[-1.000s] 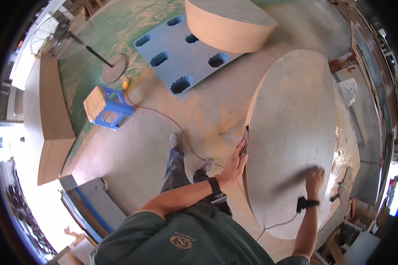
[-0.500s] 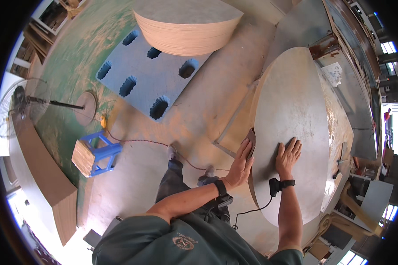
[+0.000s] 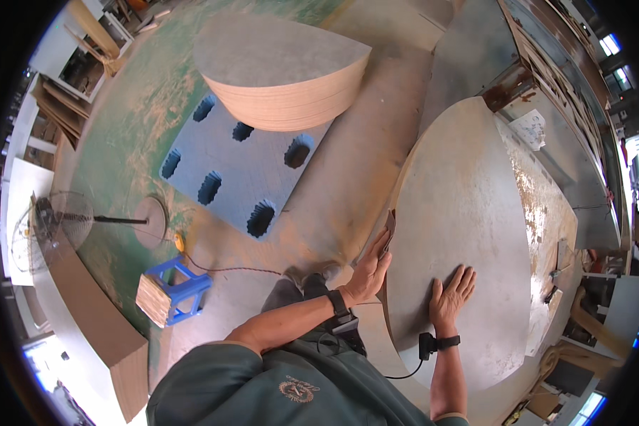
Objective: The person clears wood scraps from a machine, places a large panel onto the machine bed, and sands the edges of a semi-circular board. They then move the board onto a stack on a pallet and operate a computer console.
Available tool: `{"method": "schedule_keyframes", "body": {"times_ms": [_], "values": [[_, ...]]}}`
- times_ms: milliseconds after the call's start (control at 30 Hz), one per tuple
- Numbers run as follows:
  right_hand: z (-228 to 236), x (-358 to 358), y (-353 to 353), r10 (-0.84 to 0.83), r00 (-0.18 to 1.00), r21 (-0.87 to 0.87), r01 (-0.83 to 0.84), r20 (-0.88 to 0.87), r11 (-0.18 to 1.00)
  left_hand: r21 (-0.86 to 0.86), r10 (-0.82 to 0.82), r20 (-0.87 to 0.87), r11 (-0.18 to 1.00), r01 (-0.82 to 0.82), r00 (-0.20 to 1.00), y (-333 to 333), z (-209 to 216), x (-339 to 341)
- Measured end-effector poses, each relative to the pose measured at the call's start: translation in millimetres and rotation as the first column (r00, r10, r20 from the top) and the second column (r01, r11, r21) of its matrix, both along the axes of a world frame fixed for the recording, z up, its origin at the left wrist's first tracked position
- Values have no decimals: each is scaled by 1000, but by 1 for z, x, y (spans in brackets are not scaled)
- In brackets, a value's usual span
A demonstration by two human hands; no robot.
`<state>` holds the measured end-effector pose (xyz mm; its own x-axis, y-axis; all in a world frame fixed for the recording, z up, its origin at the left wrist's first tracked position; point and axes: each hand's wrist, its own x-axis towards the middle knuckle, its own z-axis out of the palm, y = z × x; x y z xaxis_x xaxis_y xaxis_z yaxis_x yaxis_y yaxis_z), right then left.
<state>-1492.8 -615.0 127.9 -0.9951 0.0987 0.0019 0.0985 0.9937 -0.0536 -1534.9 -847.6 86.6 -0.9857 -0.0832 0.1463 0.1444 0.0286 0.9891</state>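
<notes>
A large grey board (image 3: 465,184) with a curved outline lies flat in front of me, to the right. My left hand (image 3: 368,275) is at its left edge, fingers pressed together over a folded brown sheet that looks like sandpaper (image 3: 390,226). The sheet touches the board's curved rim; part of it is hidden by the fingers. On the board's near half my right hand (image 3: 450,297) rests palm down, fingers stretched out, holding nothing. Each wrist wears a black strap with a small device.
A worn bench (image 3: 562,234) with small tools supports the board's right side. Ahead, stacked curved boards (image 3: 280,53) sit on a blue pallet (image 3: 224,174) with several holes. To the left are a blue stool (image 3: 184,291), a standing fan (image 3: 62,216), a red cable and a long curved stack (image 3: 85,305).
The whole view has shifted, and my feet are closer together. My left hand with the sandpaper is slightly farther along the rim. My right hand lies a little nearer to me on the board.
</notes>
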Motion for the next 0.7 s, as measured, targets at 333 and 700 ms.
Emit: {"method": "schedule_keyframes", "body": {"times_ms": [333, 700], "values": [[13, -9, -3, -51, 997, -55, 54, 59, 997, -146, -263, 86, 951, 274, 961, -4, 21, -263], [12, -62, -58, -453, 889, -10, 454, 73, 891, -20, -504, 81, 861, 507, 860, -10, -3, -311]]}}
